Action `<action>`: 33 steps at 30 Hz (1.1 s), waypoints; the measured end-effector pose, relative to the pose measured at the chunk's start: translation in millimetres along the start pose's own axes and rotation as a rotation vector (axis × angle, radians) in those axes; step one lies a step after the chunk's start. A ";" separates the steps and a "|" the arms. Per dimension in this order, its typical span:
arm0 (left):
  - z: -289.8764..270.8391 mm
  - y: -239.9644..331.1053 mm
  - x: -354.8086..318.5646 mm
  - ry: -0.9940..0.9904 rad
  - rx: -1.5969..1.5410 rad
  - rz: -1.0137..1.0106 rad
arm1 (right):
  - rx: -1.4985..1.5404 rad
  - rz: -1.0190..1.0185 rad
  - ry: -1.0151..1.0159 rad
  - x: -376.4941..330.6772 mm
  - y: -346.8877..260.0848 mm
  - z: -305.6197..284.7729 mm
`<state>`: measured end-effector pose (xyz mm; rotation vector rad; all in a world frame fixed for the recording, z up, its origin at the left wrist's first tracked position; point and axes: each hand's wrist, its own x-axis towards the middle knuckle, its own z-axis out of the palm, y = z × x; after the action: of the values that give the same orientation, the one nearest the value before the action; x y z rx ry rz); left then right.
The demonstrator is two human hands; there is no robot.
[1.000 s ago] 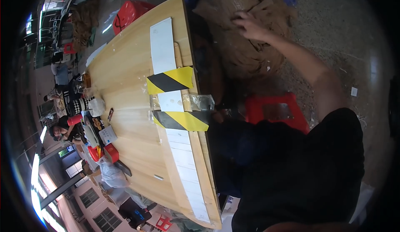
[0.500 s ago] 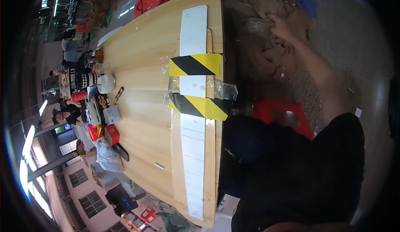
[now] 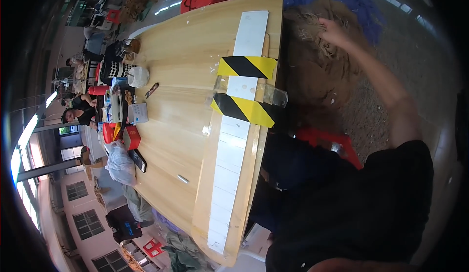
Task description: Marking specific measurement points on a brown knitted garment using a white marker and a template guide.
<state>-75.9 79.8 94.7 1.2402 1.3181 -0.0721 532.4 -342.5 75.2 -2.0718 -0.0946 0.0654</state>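
Note:
My right hand reaches out to a heap of brown coarse cloth on the floor beside the table. Its fingers are closed on an edge of the brown cloth, where loose, frayed strands show. A bare forearm leads back from it to a black short sleeve. My left hand is out of sight; only a strip of skin shows at the lower edge. Nearest to my body lies a long white ruled strip on a board, held down by yellow-and-black tape and clear tape.
The wooden table fills the middle. On its far side are a red box, a phone, a plastic bag and a white tub. A red stool stands by my legs. Blue-purple cloth lies past the heap. Other people sit farther off.
The view has shifted, so the table sits farther right and tilts. My right hand stays at the brown cloth, whose folds have changed, with frayed strands now showing by the fingers.

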 end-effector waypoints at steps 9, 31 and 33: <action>20.8 -40.1 -46.2 0.138 -0.191 -0.166 | -0.072 0.001 0.060 23.3 -25.4 -40.1; 141.7 171.2 -99.9 -0.750 1.149 0.771 | -0.151 -0.617 -0.009 -52.4 -241.8 -171.4; 185.1 225.6 -123.3 -0.749 1.217 0.943 | -0.157 -0.644 -0.033 -84.6 -255.2 -183.5</action>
<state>154.3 -27.1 284.2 2.4004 -0.1830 -0.6560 453.9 -388.1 387.8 -2.1013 -0.7995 -0.3106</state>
